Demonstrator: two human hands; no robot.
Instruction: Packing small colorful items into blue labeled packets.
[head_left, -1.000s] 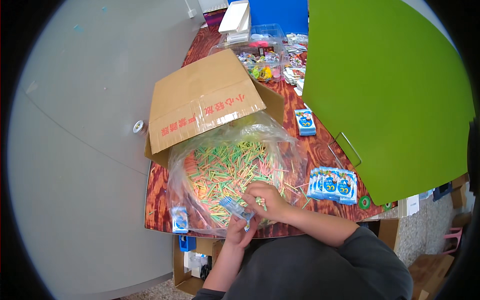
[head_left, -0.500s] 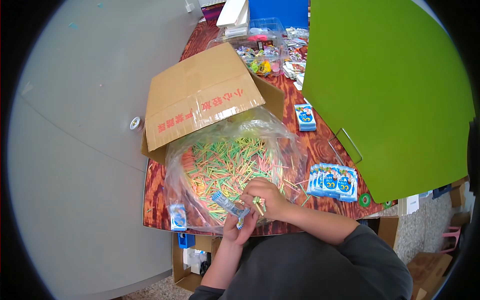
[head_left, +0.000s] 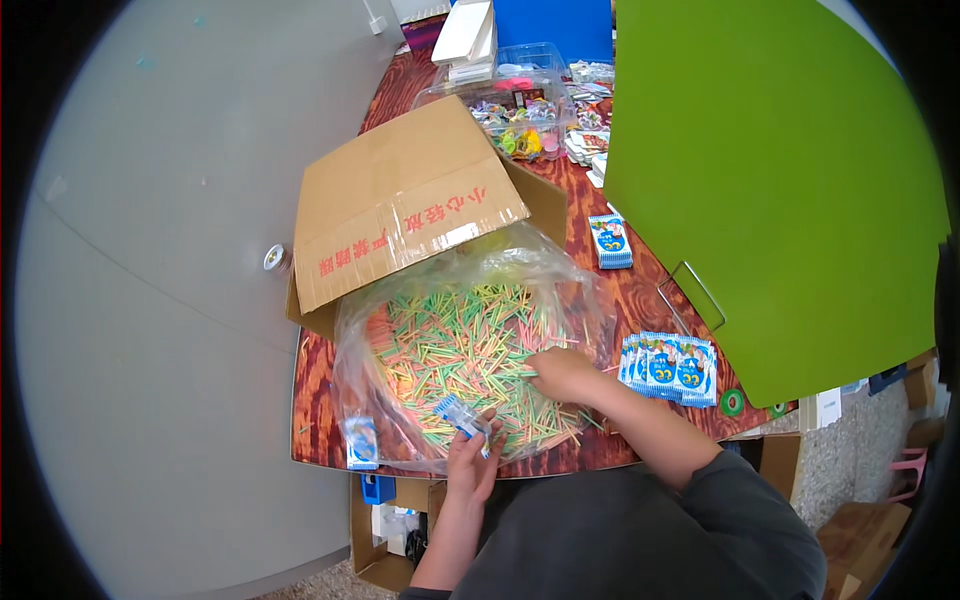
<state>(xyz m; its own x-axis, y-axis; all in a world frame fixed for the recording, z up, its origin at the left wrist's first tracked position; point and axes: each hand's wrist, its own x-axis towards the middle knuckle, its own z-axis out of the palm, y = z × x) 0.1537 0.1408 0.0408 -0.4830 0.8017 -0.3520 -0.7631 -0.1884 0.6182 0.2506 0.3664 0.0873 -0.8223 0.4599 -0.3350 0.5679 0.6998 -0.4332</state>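
Observation:
A thin clear plastic bag (head_left: pixel 350 350) lies spread on the table, with a wide heap of short pink, green and yellow sticks (head_left: pixel 450 340) in it. Over the near edge of the heap, my left hand (head_left: pixel 472 465) holds a small clear-and-blue packet (head_left: pixel 462 416) between thumb and fingers; whether anything is inside it is hard to make out. My right hand (head_left: pixel 560 376) is down at the right side of the heap, its fingers curled and closed around a few sticks, the fingertips partly hidden.
A cardboard box (head_left: pixel 400 200) stands behind the bag with its flap leaning over it. Blue-and-white packets (head_left: pixel 665 368) lie in a row at right, a stack (head_left: pixel 610 242) farther back, another packet (head_left: pixel 360 442) at left. A green board (head_left: pixel 770 200) borders the right.
My right hand has left the packet's mouth, moving right and away into the heap; the sticks it held upright no longer show. My left hand stays near its place with the packet.

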